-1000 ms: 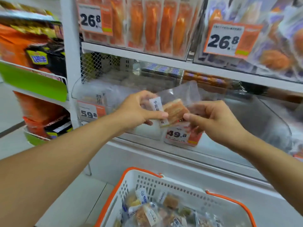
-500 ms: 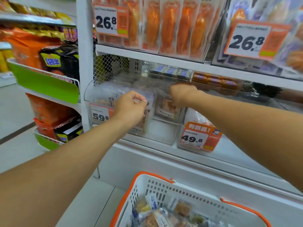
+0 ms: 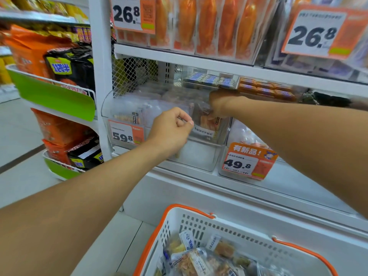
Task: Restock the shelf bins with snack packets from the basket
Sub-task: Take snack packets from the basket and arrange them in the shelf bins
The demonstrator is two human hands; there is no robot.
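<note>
A clear shelf bin is taken as the landmark; it stands on the white shelf, with its transparent front wall facing outward. Open room is seen above its rim, below the upper shelf edge, and through that gap the right hand is reached down into the bin. Its fingers are curled around a snack packet, which is held upright inside the bin against the front wall. The left hand is held just in front of the bin's upper left edge, its fingers curled together; whether anything is pinched cannot be told. Just left of the bin, more packets are seen behind a 59.8 price tag. Just right of it, a second clear bin carries a 49.8 price tag. Below the bin, well apart, a white basket with orange handles is seen, with many snack packets lying in it.
</note>
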